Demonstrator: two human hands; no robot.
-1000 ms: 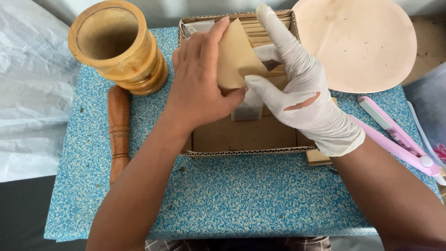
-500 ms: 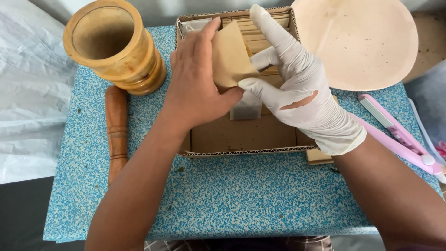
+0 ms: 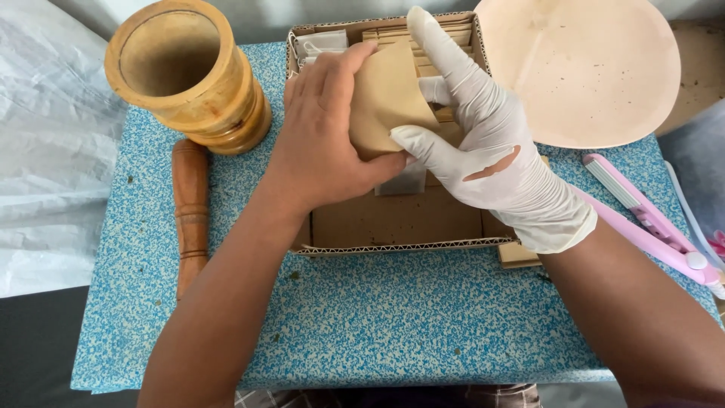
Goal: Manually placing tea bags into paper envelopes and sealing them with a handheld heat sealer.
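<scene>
Since half a second ago, I see both hands barely shifted. My bare left hand [image 3: 325, 143] and gloved right hand [image 3: 483, 143] pinch a tan paper envelope [image 3: 385, 98] between thumbs and loosely curled fingers, upright, long axis pointing away, over the cardboard box [image 3: 393, 223] on the blue speckled desk [image 3: 377, 317]. Wooden mortar [image 3: 189, 75] stands left.

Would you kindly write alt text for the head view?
A bare left hand and a gloved right hand hold a brown paper envelope over an open cardboard box; a wooden mortar and pestle lie left.
</scene>
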